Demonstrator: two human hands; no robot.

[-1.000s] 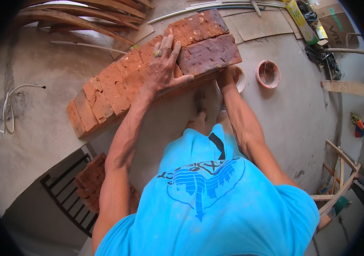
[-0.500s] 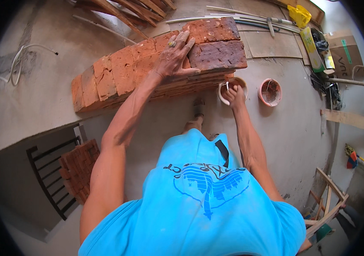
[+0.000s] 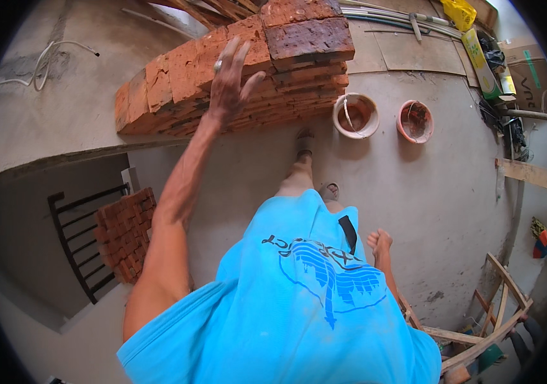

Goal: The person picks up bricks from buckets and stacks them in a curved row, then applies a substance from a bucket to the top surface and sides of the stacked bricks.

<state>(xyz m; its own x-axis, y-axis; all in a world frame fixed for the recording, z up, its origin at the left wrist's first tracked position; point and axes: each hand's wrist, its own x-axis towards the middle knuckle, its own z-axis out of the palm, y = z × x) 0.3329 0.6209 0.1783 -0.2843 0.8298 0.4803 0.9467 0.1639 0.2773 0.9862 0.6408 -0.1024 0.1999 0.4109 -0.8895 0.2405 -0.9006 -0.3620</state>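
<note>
Bricks in a tall orange-red stack [image 3: 187,67] rise in front of me, with darker purplish ones at the right end. My left hand [image 3: 227,83] is at the stack's near upper edge, fingers stretched and apart, a ring on one finger. Whether its palm presses on the bricks I cannot tell. Just right of the stack, a whitish bucket [image 3: 367,130] stands on the floor with its thin white handle [image 3: 348,110] across the opening and reddish-brown matter inside. Beside my right hip my right hand [image 3: 380,240] is closed in a loose fist, with nothing visible in it.
A pinkish bucket [image 3: 428,130] stands right of the whitish one. Pipes [image 3: 392,22] and boards lie at the back; a cardboard box [image 3: 530,73] is at far right. Wooden framing [image 3: 504,281] stands at lower right. A second brick stack [image 3: 125,233] is beside a black railing [image 3: 72,246].
My right hand has left the whitish bucket and drawn back to my hip. My left hand has shifted left along the stack. The view has moved a little.
</note>
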